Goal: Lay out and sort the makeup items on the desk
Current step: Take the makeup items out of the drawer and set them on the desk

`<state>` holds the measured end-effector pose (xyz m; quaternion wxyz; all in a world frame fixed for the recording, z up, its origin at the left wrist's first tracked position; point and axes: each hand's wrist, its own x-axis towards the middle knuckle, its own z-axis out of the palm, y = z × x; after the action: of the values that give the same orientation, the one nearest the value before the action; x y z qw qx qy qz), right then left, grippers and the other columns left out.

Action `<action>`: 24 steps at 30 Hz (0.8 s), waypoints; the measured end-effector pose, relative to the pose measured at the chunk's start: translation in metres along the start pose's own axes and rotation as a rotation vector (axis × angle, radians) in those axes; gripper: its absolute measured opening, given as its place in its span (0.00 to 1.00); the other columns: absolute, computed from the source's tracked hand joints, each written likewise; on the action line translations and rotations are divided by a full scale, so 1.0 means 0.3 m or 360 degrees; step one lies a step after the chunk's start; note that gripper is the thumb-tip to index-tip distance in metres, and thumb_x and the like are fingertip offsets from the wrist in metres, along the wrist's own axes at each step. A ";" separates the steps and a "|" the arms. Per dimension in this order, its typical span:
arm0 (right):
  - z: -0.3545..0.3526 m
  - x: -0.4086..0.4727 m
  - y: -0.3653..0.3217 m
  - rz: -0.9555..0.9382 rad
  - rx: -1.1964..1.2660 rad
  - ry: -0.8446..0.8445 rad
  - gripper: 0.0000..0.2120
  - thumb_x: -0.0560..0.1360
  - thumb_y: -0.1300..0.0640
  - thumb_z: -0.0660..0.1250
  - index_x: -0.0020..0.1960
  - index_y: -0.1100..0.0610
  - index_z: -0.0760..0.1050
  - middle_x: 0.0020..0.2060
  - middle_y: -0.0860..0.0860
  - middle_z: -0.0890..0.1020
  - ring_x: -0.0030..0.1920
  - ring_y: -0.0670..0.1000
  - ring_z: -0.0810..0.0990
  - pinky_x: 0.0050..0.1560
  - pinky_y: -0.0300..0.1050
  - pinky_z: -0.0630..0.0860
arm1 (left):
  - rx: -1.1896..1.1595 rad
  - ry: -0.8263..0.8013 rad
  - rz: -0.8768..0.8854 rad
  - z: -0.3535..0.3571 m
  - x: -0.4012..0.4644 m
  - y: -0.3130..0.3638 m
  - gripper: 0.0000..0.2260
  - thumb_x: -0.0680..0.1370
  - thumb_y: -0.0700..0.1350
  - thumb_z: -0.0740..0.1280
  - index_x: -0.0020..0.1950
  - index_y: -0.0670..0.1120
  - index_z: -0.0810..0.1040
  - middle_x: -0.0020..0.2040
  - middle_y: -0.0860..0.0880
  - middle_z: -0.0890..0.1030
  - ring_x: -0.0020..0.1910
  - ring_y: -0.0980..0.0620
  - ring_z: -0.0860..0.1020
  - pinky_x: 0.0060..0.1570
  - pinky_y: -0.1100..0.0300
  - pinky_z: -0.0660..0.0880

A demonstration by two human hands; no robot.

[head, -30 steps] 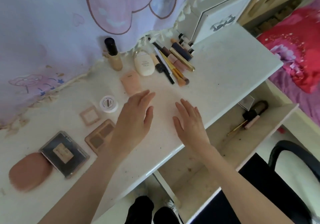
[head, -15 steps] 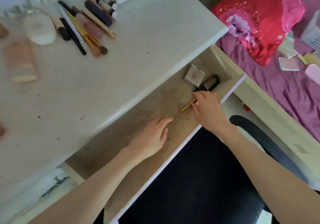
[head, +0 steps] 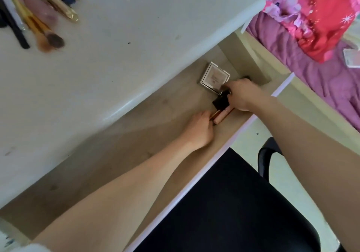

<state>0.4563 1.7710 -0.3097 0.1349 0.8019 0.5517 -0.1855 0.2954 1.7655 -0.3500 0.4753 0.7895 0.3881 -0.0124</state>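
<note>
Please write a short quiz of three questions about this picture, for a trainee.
1. True or false: both hands are in the open drawer.
2. Which item lies in the drawer, beside the right hand? A) square compact B) comb C) mirror
3. Fill in: the brushes lie on the ____.

Key:
1. True; the left hand also touches the pink tubes.
2. A, the square compact.
3. desk.
</note>
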 end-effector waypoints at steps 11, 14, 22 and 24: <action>-0.064 0.081 0.013 0.0058 -0.0252 -0.0428 0.19 0.70 0.58 0.60 0.61 0.54 0.71 0.54 0.54 0.76 0.55 0.59 0.74 0.49 0.47 0.68 | 0.0202 -0.0304 -0.0192 -0.010 0.083 0.094 0.20 0.83 0.48 0.49 0.75 0.52 0.55 0.64 0.37 0.66 0.64 0.40 0.64 0.64 0.53 0.62; -0.095 0.081 -0.005 0.0066 -0.0370 -0.0517 0.13 0.72 0.57 0.61 0.56 0.56 0.74 0.47 0.53 0.75 0.48 0.56 0.74 0.46 0.46 0.65 | 0.0163 -0.0385 -0.0147 -0.029 0.073 0.083 0.20 0.82 0.43 0.49 0.75 0.51 0.58 0.64 0.40 0.66 0.60 0.42 0.69 0.55 0.59 0.64; -0.112 0.096 -0.044 0.0037 -0.0414 -0.0683 0.10 0.71 0.51 0.60 0.50 0.54 0.70 0.45 0.53 0.74 0.50 0.57 0.74 0.45 0.44 0.70 | -0.0066 -0.0513 -0.0147 -0.066 0.042 0.077 0.21 0.81 0.41 0.53 0.75 0.52 0.59 0.60 0.41 0.75 0.45 0.46 0.76 0.30 0.71 0.64; -0.122 0.086 -0.047 0.0058 -0.0457 -0.0682 0.13 0.71 0.50 0.59 0.55 0.52 0.69 0.52 0.53 0.73 0.57 0.57 0.71 0.49 0.46 0.67 | -0.0015 -0.0581 -0.0151 -0.079 0.024 0.071 0.22 0.80 0.39 0.52 0.74 0.53 0.58 0.56 0.44 0.76 0.32 0.53 0.70 0.24 0.71 0.63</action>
<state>0.4569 1.8131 -0.2886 0.3645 0.7267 0.5166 -0.2684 0.3055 1.7825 -0.3239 0.5404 0.7527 0.3322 -0.1762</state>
